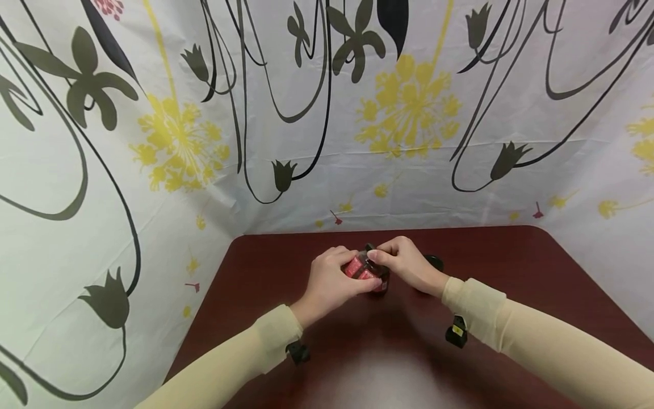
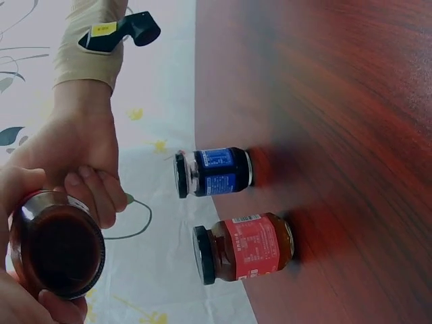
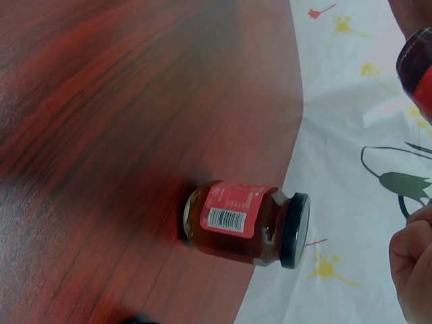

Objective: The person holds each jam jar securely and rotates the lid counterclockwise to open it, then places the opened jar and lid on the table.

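Note:
My left hand (image 1: 334, 278) grips a glass jar (image 1: 356, 266) with a red label and dark contents, raised above the table and tilted. In the left wrist view the round base of this held jar (image 2: 64, 250) faces the camera. My right hand (image 1: 406, 264) is at the jar's dark lid (image 1: 370, 247), thumb and curled fingers pinching it. Its fingertips are partly hidden. Below the hands stands a second red-label jar (image 3: 233, 223) with a black lid, upright on the table. Beside it stands a blue-label jar (image 2: 219, 172), also lidded.
The dark red wooden table (image 1: 276, 261) has a far edge just beyond the hands. A patterned white cloth (image 1: 317, 130) hangs behind it and on both sides. A black round lid (image 1: 434, 262) shows partly behind my right hand.

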`<state>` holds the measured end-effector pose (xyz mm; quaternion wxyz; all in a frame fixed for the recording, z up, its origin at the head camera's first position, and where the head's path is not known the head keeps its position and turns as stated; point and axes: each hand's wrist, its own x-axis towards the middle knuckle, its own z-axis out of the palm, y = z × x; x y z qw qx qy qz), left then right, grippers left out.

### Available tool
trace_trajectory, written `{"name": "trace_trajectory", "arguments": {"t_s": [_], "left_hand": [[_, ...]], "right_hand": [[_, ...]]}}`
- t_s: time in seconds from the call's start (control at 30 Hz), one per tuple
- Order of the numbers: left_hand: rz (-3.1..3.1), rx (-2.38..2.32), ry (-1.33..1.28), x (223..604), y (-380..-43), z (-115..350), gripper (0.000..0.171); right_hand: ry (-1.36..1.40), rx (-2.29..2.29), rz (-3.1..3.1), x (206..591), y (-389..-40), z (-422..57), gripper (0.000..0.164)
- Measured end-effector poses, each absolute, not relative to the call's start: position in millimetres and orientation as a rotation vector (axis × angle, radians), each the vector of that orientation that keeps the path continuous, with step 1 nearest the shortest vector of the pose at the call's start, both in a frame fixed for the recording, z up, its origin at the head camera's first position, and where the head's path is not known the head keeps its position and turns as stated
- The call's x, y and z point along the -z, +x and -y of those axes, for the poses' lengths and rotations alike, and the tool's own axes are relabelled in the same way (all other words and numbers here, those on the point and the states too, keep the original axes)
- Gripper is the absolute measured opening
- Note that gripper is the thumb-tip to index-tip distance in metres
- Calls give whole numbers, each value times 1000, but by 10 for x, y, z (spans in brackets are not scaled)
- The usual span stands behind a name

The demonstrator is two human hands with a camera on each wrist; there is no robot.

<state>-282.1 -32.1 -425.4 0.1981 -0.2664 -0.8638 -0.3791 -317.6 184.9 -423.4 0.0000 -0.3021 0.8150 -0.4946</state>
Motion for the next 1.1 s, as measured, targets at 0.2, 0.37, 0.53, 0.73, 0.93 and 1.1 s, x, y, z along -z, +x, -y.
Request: {"name": "trace_trajectory", "arguments": {"t_s": [0.2, 0.37, 0.53, 0.73, 0.93, 1.1], "left_hand": [[2494, 1012, -720, 4258, -2770, 334, 52], [2517, 999, -709, 4263, -2748, 338, 52], [2523, 998, -708, 4274, -2734, 345, 49], [2530, 1016, -705, 4293, -2721, 357, 47], [2544, 1022, -699, 4308, -2703, 371, 49], [2545, 1022, -686, 4321, -2695, 388, 49]], "right_hand": [[-913, 1465, -2521, 4242, -3168, -1890, 36], [-914, 1441, -2486, 4242, -3153, -1908, 35], [-890, 1404, -2508, 4243, -3131, -1918, 34], [-887, 1380, -2512, 4254, -3115, -1928, 32], [-878, 1367, -2520, 4261, -3100, -1923, 33], [-833, 1335, -2505, 4238, -3105, -1921, 35]]}}
